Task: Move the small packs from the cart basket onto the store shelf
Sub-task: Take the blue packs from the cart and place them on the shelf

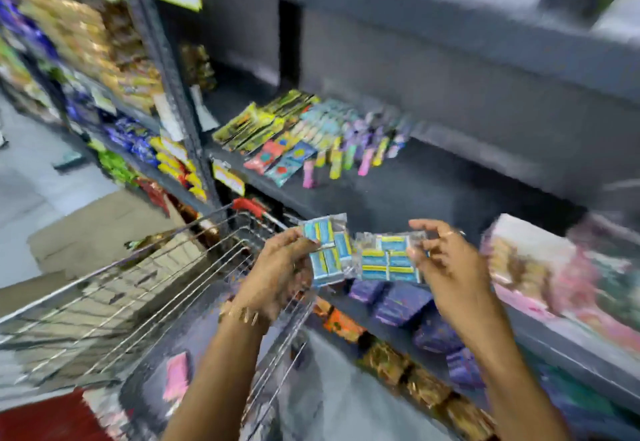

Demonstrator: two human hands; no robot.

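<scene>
Above the cart basket [138, 288] rim, one blue-yellow pack [327, 253] is pinched in the left hand [280, 274], another pack [389, 260] in the right hand [446, 264], fingertips closed on edges. Packs judged light, crinkly, slippery; sealed edges preferred. Dark shelf [433, 191] lies just beyond

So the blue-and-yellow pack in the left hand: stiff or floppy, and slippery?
Probably light: the left hand holds the blue-and-yellow pack by fingertips at one edge. It seems semi-floppy, small boxes inside a loose clear wrap. The glossy film could be slippery, though blur limits certainty.
</scene>
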